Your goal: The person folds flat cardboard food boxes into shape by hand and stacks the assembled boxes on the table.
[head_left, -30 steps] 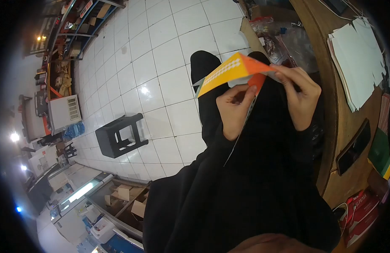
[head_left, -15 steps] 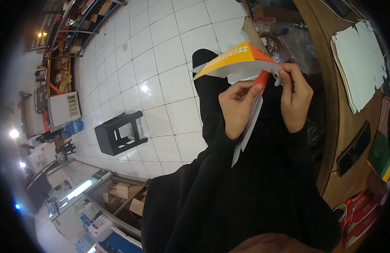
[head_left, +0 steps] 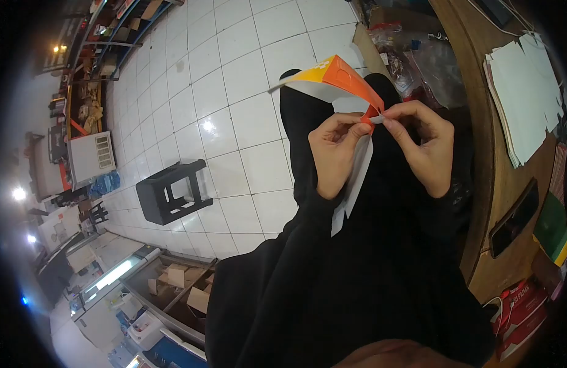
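A printed cardboard sheet, orange and yellow outside and pale grey inside, is held bent over my lap. My left hand pinches its orange edge between thumb and fingers. Opposite it, my right hand pinches a small pale tab at the end of the orange panel, close to the left fingertips. The yellow part curves away to the upper left, and a grey strip hangs below my left hand over my black clothing. The fingers hide part of where the edges meet.
To my right, a wooden table bears a stack of paper, a phone and red packaging. Plastic bags lie beyond my knees. A black stool lies on the white tiled floor at left.
The orange panel has swung down and left, bringing its tab next to my left fingertips. My right hand has moved left and slightly down, closer to my left hand.
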{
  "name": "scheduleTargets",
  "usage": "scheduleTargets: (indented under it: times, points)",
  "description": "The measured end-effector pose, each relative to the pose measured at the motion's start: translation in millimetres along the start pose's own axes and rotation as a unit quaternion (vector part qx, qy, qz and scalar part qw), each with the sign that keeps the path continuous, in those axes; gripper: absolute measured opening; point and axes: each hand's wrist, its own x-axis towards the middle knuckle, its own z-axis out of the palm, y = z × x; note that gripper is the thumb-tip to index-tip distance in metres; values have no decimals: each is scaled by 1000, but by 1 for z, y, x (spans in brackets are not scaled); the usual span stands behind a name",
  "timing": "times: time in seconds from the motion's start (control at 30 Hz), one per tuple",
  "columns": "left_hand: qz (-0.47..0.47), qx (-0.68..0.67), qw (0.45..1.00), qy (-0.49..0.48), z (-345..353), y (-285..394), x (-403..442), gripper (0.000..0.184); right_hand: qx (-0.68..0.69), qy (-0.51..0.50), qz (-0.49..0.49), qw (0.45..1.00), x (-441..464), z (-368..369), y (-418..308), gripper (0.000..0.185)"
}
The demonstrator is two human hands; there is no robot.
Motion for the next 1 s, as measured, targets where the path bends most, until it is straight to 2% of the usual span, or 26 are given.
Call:
scheduleTargets:
  times: [0.1, 0.17, 0.27, 0.3, 0.33, 0.37, 0.4, 0.43, 0.47, 0.5, 0.57, 0.6, 0.63, 0.7, 0.73, 0.77, 0.8, 0.83, 0.87, 0.9, 0.97, 1.0]
  points:
    - [28, 9, 1000, -2, -2, 4, 1, 19, 21, -20, 18, 999, -1, 4, 1, 9]
    - [49, -7, 999, 1, -2, 4, 1, 23, -55, -26, -47, 997, -4, 10, 3, 11]
    - [71, 2, 997, 27, 0, -1, 2, 27, -80, -16, -108, 991, -5, 20, 7, 19]
    - [105, -43, 990, 85, 4, -5, 3, 24, -98, -11, -137, 986, -5, 22, 8, 21]
    - [138, -87, 976, 143, 7, -7, 5, 21, -109, -74, -134, 982, -7, 23, 9, 27]
    - [138, -87, 976, 144, 4, -7, 6, 21, -110, -74, -134, 982, -10, 26, 8, 27]
    - [139, -94, 971, 169, -1, -5, 7, 18, -78, -115, -126, 982, -12, 32, 4, 34]
    - [141, -101, 965, 195, -5, -6, 9, 15, -46, -156, -118, 980, -14, 37, 4, 43]
    - [177, -116, 953, 216, -6, -12, 15, 12, -57, -176, -123, 975, -18, 44, 13, 62]
    - [177, -115, 953, 218, -7, -10, 18, 12, -56, -178, -123, 975, -24, 52, 19, 62]
    - [189, -162, 933, 260, -12, -1, 24, 11, 64, -174, -13, 983, -37, 65, 25, 61]
    - [219, -113, 933, 263, -18, 0, 28, 14, 63, -289, 62, 953, -34, 55, 28, 52]
    - [219, -112, 932, 266, -22, 0, 29, 14, 64, -291, 63, 952, -32, 52, 32, 52]
    - [186, -6, 959, 216, -29, 0, 29, 18, -19, -250, 168, 953, -27, 50, 44, 37]
    - [144, 49, 970, 188, -36, -4, 22, 24, 64, -187, 163, 967, -26, 55, 57, 31]
    - [144, 49, 970, 190, -45, -6, 16, 24, 146, -122, 156, 969, -25, 62, 73, 25]
    - [224, 259, 935, 92, -55, -8, 12, 27, 223, -82, 182, 954, -20, 67, 83, 21]
    - [290, 453, 843, -13, -63, -11, 6, 31, 268, -92, 183, 941, -13, 70, 95, 20]
    - [287, 470, 832, -65, -69, -16, -1, 37, 309, -95, 246, 914, -12, 69, 104, 21]
    - [286, 470, 832, -63, -77, -26, -5, 37, 348, -98, 307, 880, -9, 69, 107, 21]
    - [267, 498, 821, -74, -96, -49, -17, 32, 363, -112, 342, 859, -8, 75, 122, 21]
    - [270, 483, 833, -21, -105, -63, -19, 23, 378, -123, 374, 838, -8, 80, 132, 21]
